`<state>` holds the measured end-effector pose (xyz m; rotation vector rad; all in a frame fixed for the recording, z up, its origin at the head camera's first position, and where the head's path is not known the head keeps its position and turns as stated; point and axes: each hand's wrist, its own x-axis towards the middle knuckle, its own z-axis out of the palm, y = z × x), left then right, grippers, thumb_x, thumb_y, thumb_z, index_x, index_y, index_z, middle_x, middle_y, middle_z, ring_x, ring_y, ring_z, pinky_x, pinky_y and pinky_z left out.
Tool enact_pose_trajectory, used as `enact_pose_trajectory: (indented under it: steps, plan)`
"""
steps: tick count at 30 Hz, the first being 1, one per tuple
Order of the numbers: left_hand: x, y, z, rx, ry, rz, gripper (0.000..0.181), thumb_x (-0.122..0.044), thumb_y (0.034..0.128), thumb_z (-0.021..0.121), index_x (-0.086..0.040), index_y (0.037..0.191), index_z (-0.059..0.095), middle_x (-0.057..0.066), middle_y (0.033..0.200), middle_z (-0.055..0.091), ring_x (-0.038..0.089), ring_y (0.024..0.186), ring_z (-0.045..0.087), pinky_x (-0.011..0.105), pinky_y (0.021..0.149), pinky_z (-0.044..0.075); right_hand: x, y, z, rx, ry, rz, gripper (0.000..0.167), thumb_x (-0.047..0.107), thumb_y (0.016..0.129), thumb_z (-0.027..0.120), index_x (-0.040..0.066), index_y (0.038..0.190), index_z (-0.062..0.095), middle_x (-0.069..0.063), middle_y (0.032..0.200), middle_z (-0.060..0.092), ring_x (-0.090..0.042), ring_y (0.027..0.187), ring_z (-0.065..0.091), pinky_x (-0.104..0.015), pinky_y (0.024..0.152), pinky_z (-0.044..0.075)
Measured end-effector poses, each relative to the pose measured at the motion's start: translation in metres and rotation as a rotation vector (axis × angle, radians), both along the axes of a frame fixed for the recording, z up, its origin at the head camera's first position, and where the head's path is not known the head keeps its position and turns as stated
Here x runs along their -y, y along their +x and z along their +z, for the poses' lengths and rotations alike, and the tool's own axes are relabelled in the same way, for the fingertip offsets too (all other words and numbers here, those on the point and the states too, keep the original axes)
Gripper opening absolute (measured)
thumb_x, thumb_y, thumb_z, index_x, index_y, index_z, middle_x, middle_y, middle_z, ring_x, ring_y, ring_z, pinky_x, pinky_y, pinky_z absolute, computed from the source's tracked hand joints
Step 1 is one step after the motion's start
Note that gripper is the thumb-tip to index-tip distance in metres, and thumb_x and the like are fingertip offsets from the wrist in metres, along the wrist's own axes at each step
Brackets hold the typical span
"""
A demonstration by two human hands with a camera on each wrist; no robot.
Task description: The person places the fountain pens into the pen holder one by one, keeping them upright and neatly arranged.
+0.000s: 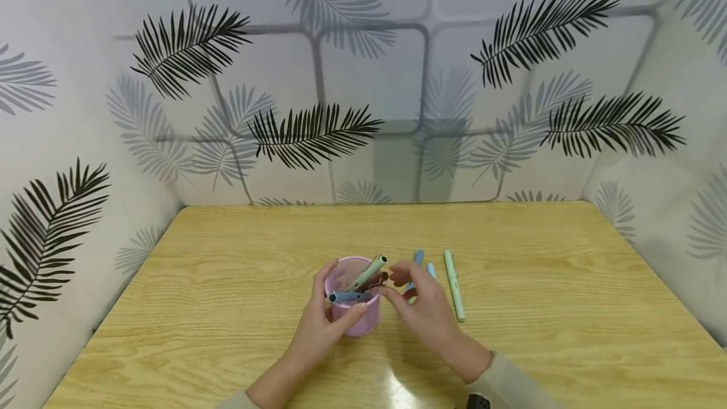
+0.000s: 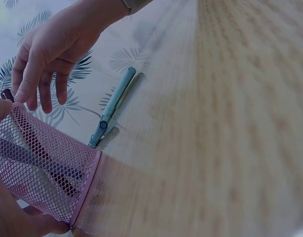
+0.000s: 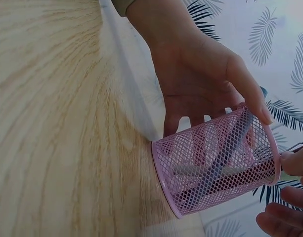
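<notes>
My left hand (image 1: 319, 324) grips a pink mesh pen cup (image 1: 363, 322), its fingers and thumb around the sides. Inside the cup lean a light green pen (image 1: 368, 274), a blue pen (image 1: 348, 297) and a dark pen (image 3: 250, 173) with a metal clip, their upper ends above the rim. My right hand (image 1: 428, 309) is at the cup's right rim. Its thumb touches the dark pen's upper end, seen in the right wrist view, while the other fingers are spread apart from it. The cup stands upright on the table.
Right of the cup lie a blue pen (image 1: 418, 257), a light blue pen (image 1: 431, 270) and a light green pen (image 1: 454, 286), the blue ones partly behind my right hand. The wooden table (image 1: 255, 257) meets leaf-patterned walls (image 1: 363, 81) at the back and sides.
</notes>
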<state>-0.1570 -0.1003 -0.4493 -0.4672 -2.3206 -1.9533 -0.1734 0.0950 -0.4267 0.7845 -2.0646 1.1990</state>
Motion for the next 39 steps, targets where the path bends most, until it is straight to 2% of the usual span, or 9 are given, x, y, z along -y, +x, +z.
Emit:
enact_pose_trajectory:
  steps: [4,7,11,14,18,23,27,33,39]
  plan:
    - [-0.002,0.009,0.020,0.005,-0.008,-0.003,0.078,-0.016,0.0844,0.070,-0.015,0.145,0.020,0.019,0.140,0.035,0.037,0.120,0.043,0.050,0.089,0.044,-0.006,0.001,0.000,0.014,0.012,-0.015,0.039,-0.006,0.068,0.079,-0.004,0.100,0.057,-0.013,0.089,0.062,-0.025,0.073,0.062,-0.023,0.052,0.051]
    - [-0.003,0.012,0.026,0.018,0.007,-0.015,0.078,-0.011,0.0846,0.069,-0.008,0.144,0.019,0.024,0.139,0.033,0.040,0.120,0.043,0.053,0.089,0.043,-0.010,0.003,0.001,0.055,0.018,-0.020,0.036,-0.007,0.069,0.077,-0.002,0.099,0.057,-0.012,0.088,0.061,-0.024,0.073,0.061,-0.023,0.052,0.051]
    - [-0.001,0.003,0.008,0.006,0.002,-0.007,0.078,-0.015,0.0842,0.070,-0.017,0.145,0.020,0.019,0.139,0.035,0.036,0.120,0.043,0.051,0.089,0.044,-0.015,0.004,0.000,0.071,0.050,-0.051,0.035,-0.007,0.070,0.077,0.002,0.097,0.058,-0.010,0.088,0.061,-0.022,0.074,0.060,-0.023,0.052,0.051]
    - [0.000,0.000,0.002,-0.004,-0.009,0.001,0.078,-0.019,0.0839,0.071,-0.024,0.144,0.022,0.014,0.140,0.036,0.032,0.121,0.043,0.048,0.090,0.044,-0.019,0.003,0.000,0.049,0.079,-0.084,0.035,-0.008,0.069,0.078,0.001,0.096,0.058,-0.009,0.087,0.061,-0.021,0.074,0.060,-0.023,0.052,0.051]
    - [0.000,-0.001,0.001,-0.015,-0.012,0.006,0.077,-0.022,0.0835,0.071,-0.026,0.144,0.023,0.011,0.140,0.037,0.031,0.121,0.044,0.046,0.090,0.044,-0.026,0.003,0.001,0.058,0.118,-0.115,0.034,-0.007,0.069,0.078,0.001,0.097,0.059,-0.009,0.089,0.061,-0.020,0.074,0.059,-0.024,0.052,0.050]
    - [0.000,0.000,0.001,-0.011,-0.019,0.016,0.078,-0.024,0.0828,0.072,-0.027,0.144,0.022,0.009,0.141,0.036,0.031,0.122,0.043,0.045,0.091,0.044,-0.036,0.002,0.003,0.149,0.159,-0.150,0.030,-0.003,0.073,0.076,0.004,0.099,0.060,-0.007,0.092,0.061,-0.019,0.075,0.058,-0.022,0.054,0.049]
    - [-0.001,-0.001,0.000,0.006,-0.012,0.022,0.080,-0.025,0.0823,0.072,-0.029,0.144,0.022,0.008,0.141,0.036,0.030,0.120,0.045,0.046,0.090,0.045,-0.046,-0.002,0.005,0.183,0.185,-0.186,0.029,-0.001,0.075,0.075,0.003,0.099,0.060,-0.007,0.092,0.061,-0.019,0.076,0.059,-0.023,0.055,0.049]
    - [-0.001,-0.001,0.000,0.007,0.004,0.006,0.080,-0.024,0.0827,0.072,-0.025,0.144,0.022,0.010,0.142,0.034,0.031,0.120,0.045,0.045,0.088,0.046,-0.066,-0.008,0.009,0.250,0.209,-0.257,0.026,0.004,0.078,0.074,0.004,0.100,0.061,-0.007,0.095,0.061,-0.019,0.078,0.058,-0.025,0.057,0.049]
    - [-0.001,0.000,0.001,0.019,0.006,0.007,0.080,-0.024,0.0828,0.072,-0.025,0.145,0.021,0.010,0.141,0.034,0.031,0.117,0.048,0.042,0.086,0.048,-0.078,-0.014,0.010,0.347,0.232,-0.282,0.024,0.006,0.082,0.071,0.001,0.102,0.060,-0.011,0.096,0.060,-0.023,0.079,0.059,-0.032,0.062,0.050]
